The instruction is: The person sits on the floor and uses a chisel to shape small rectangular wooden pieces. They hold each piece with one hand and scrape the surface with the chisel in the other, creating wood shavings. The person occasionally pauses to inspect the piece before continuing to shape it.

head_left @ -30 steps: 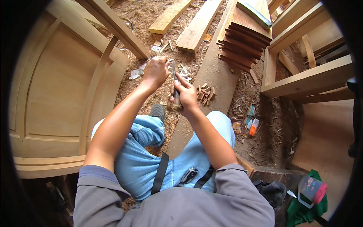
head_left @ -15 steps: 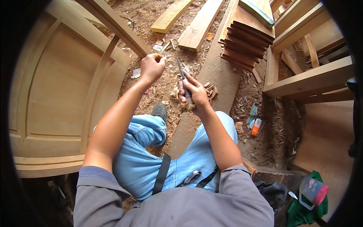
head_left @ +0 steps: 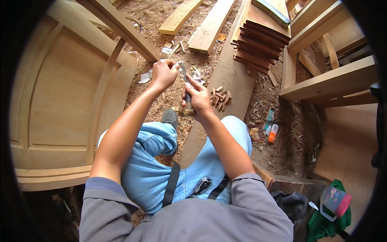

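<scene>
My left hand [head_left: 164,74] is raised above the shaving-strewn ground, thumb and forefinger pinched on a small pale piece [head_left: 178,63], probably wood. My right hand [head_left: 195,99] wraps round the handle of a long narrow bladed tool [head_left: 184,71], its tip up beside my left fingertips; whether the blade touches the piece, I cannot tell. Just right of my right hand, a pile of small wooden sticks [head_left: 221,97] rests on a wide board [head_left: 242,90] that runs under my right leg.
A panelled wooden door [head_left: 60,101] fills the left. Two planks [head_left: 213,26] and a stack of dark-edged boards [head_left: 262,46] lie ahead. Wooden frames [head_left: 328,80] stand at right, above small bottles [head_left: 273,133]. A pink-lidded plastic jug [head_left: 334,199] sits on green cloth at lower right.
Half a second ago the tool had moved right, away from my left fingertips; now my right hand has brought it back left beside them, close to where it was a second ago.
</scene>
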Available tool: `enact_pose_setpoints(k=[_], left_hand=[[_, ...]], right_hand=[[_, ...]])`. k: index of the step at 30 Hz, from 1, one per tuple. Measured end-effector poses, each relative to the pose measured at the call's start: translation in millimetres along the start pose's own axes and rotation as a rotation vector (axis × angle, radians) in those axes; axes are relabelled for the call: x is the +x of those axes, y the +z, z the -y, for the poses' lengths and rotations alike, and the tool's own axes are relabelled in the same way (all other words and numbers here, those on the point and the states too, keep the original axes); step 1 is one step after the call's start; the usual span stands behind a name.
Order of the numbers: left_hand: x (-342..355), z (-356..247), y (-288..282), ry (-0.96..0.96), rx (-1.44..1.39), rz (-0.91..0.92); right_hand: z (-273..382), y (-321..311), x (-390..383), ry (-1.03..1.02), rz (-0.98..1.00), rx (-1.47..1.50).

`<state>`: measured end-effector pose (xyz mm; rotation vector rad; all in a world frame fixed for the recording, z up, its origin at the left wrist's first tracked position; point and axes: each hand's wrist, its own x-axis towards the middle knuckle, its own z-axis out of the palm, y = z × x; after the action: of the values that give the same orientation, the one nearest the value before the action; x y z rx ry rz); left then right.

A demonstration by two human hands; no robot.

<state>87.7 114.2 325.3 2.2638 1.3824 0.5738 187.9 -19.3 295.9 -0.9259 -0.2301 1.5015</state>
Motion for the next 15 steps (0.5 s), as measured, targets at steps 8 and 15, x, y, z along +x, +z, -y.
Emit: enact_pose_setpoints(k=[8, 15], left_hand=[[-5.1, 0.5, -5.5, -0.320, -0.470, 0.162], [12.1, 3.2, -9.5, -0.426, -0.590, 0.183]], right_hand=[[11.4, -96.9, 41.2, -0.284, -0.598, 0.226], [-5.1, -51.7, 8.9, -0.207, 0.162, -0.124]])
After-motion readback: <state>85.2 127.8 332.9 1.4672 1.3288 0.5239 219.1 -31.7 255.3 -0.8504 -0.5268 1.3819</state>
